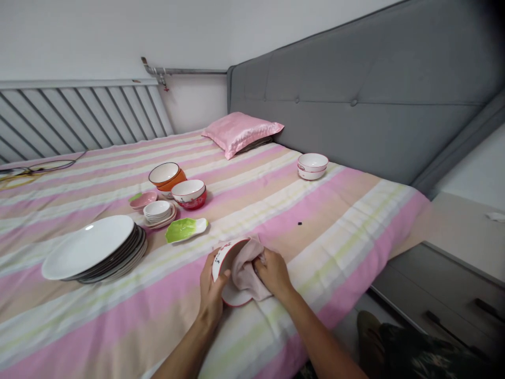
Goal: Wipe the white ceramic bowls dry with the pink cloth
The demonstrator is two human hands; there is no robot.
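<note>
My left hand (211, 289) grips a white bowl with a red rim (225, 259), tilted on its side just above the striped bedsheet (315, 231). My right hand (273, 271) presses a pale pink cloth (245, 268) into the bowl's inside, fingers closed on the cloth. Both hands are near the front edge of the bed, close together around the bowl.
To the left lie a stack of plates (94, 250), a green leaf-shaped dish (185, 229), small saucers (158, 211), a pink dish (142, 200), an orange bowl (166, 176) and a red bowl (190, 193). Two stacked white bowls (312, 165) sit near the grey headboard (355, 95). A pink pillow (244, 131) and a grey nightstand (445, 273) are also there.
</note>
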